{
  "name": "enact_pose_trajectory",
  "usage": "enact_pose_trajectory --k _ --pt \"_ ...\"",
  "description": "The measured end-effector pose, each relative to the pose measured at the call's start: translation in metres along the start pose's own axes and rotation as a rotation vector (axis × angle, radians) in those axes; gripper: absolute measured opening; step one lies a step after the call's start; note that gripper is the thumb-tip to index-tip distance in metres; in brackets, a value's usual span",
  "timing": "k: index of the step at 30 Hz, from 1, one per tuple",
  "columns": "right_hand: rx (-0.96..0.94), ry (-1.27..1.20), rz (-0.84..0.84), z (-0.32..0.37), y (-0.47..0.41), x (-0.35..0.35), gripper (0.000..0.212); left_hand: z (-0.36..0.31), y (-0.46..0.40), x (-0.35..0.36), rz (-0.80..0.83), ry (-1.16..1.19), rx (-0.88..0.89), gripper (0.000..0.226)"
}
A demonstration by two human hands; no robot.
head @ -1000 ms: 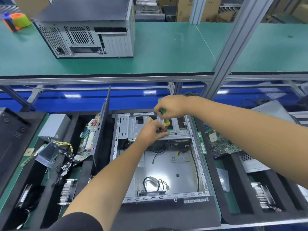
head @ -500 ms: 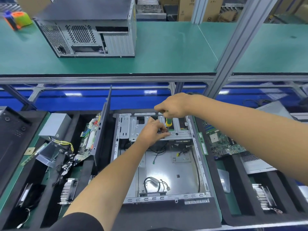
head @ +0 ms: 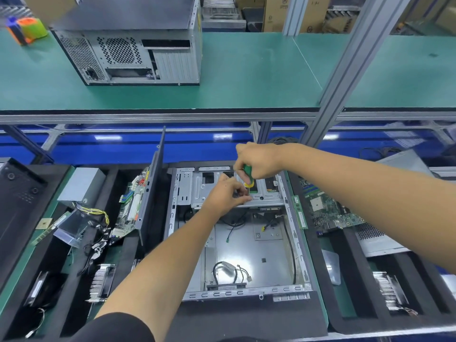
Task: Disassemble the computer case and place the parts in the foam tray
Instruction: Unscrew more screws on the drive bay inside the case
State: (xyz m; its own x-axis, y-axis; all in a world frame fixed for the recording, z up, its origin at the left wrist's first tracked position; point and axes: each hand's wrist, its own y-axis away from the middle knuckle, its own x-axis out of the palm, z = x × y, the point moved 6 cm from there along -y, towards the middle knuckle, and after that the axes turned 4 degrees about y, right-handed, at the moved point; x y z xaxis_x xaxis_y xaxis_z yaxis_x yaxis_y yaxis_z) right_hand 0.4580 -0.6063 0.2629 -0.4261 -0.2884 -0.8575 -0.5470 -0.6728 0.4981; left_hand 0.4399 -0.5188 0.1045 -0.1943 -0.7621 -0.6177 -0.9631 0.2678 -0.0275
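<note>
The right hand (head: 259,160) grips a green-handled screwdriver (head: 248,174); the left hand (head: 225,196) pinches at the drive cage (head: 197,187) inside the open computer case (head: 251,243). Stiff, sharp-edged sheet metal, probably best lifted by its folded rims.

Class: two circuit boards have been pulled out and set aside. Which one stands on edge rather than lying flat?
The circuit board left of the open case: it leans upright against the dark side panel. The board on the right lies flat.

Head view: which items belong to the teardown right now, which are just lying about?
In the job:
open case
drive cage
screwdriver
right hand
left hand
foam tray

Lying about:
closed tower
orange-green item
cardboard boxes
</note>
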Motion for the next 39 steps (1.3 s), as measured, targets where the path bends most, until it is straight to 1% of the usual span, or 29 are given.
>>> enact_pose_trajectory --k 2,5,7,8,11,12,13,16,17,18,20,21,23,25,26,28,29,30,31,33,36,38,39 --pt "0.015 -0.004 -0.009 -0.004 0.002 0.001 0.032 0.000 -0.001 0.000 0.000 -0.028 0.008 0.023" --pt "0.147 0.225 -0.117 -0.017 0.002 -0.003 0.018 -0.002 0.000 0.000 -0.011 -0.045 0.022 0.022" --pt "0.128 0.284 -0.149 -0.020 0.003 -0.002 0.014 -0.002 0.000 0.000 -0.013 -0.051 0.029 0.022" --pt "0.098 0.249 -0.137 -0.020 0.004 -0.002 0.005 -0.003 0.000 0.000 -0.013 -0.056 0.035 0.022" --pt "0.064 0.105 -0.084 -0.019 0.008 0.002 0.029 -0.003 0.000 -0.001 -0.017 -0.057 0.041 0.022" --pt "0.071 0.099 -0.081 -0.017 0.009 0.002 0.030 -0.003 0.000 -0.001 -0.016 -0.057 0.039 0.023" --pt "0.088 0.143 -0.084 -0.016 0.009 0.002 0.028 -0.002 -0.001 -0.001 -0.013 -0.059 0.036 0.023" --pt "0.112 0.379 -0.137 -0.014 0.007 -0.001 0.019 -0.004 0.000 0.000 -0.006 -0.055 0.025 0.020" --pt "0.108 0.389 -0.143 -0.014 0.006 -0.002 0.012 -0.004 0.000 0.000 -0.008 -0.050 0.027 0.020" --pt "0.087 0.358 -0.130 -0.012 0.006 -0.001 0.007 -0.004 0.001 -0.001 -0.011 -0.048 0.032 0.021" --pt "0.048 0.229 -0.084 -0.009 0.006 0.001 0.028 -0.005 0.001 -0.001 -0.018 -0.053 0.040 0.023" --pt "0.049 0.175 -0.071 -0.009 0.007 0.002 0.031 -0.005 0.001 -0.001 -0.017 -0.056 0.041 0.024" --pt "0.082 0.206 -0.086 -0.010 0.007 0.001 0.019 -0.004 0.001 -0.001 -0.014 -0.057 0.037 0.024" --pt "0.125 0.326 -0.131 -0.014 0.006 0.000 0.020 -0.004 0.002 -0.001 -0.011 -0.053 0.034 0.025" --pt "0.118 0.347 -0.145 -0.014 0.005 0.000 0.019 -0.004 0.001 -0.001 -0.013 -0.051 0.033 0.025" --pt "0.092 0.264 -0.116 -0.014 0.005 0.001 0.008 -0.004 0.001 -0.001 -0.017 -0.050 0.041 0.025" --pt "0.079 0.186 -0.089 -0.014 0.005 0.002 0.015 -0.005 0.001 -0.001 -0.019 -0.051 0.047 0.025" --pt "0.058 0.117 -0.069 -0.012 0.006 0.002 0.028 -0.005 0.001 -0.001 -0.020 -0.051 0.050 0.026" --pt "0.049 0.081 -0.059 -0.010 0.007 0.002 0.035 -0.005 0.001 -0.001 -0.021 -0.051 0.050 0.026" --pt "0.070 0.138 -0.078 -0.007 0.008 0.000 0.031 -0.004 0.001 -0.002 -0.023 -0.046 0.048 0.026" --pt "0.115 0.363 -0.136 -0.004 0.006 -0.004 0.024 -0.004 0.002 -0.001 -0.012 -0.024 0.031 0.025" --pt "0.100 0.376 -0.105 -0.003 0.004 -0.003 0.015 -0.004 0.002 -0.001 -0.012 -0.021 0.031 0.025" --pt "0.084 0.360 -0.069 -0.002 0.003 -0.002 0.017 -0.004 0.002 -0.001 -0.014 -0.017 0.030 0.025"
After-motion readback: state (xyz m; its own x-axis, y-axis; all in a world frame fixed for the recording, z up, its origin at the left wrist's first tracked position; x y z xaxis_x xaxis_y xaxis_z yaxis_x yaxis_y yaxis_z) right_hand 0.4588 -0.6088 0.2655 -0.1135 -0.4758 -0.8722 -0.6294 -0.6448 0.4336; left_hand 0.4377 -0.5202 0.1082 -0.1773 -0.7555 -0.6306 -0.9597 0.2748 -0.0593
